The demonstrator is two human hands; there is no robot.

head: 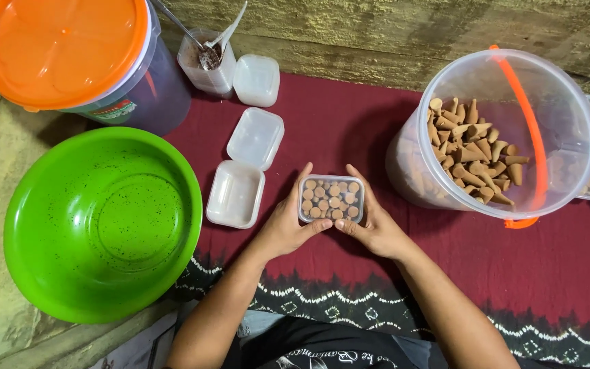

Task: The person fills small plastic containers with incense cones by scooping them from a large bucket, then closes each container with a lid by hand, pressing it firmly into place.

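Landmark: small clear plastic box of cones, on the red patterned cloth.
Left of it: open white hinged plastic case, then green plastic basin.
Right of it: clear plastic bucket of cones.
Behind-left: orange-lidded tub.

Bare red cloth ahead, between white lids and tilted bucket.

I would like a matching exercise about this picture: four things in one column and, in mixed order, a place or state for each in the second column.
Things:
1. small box of cones
2. green basin
3. clear bucket
4. hinged white box

Places or states:
A. lies open on the red cloth
B. tilted on its side, brown cones inside
C. held between the left hand and the right hand
D. rests at the left, nothing inside

Pairs: 1-C, 2-D, 3-B, 4-A
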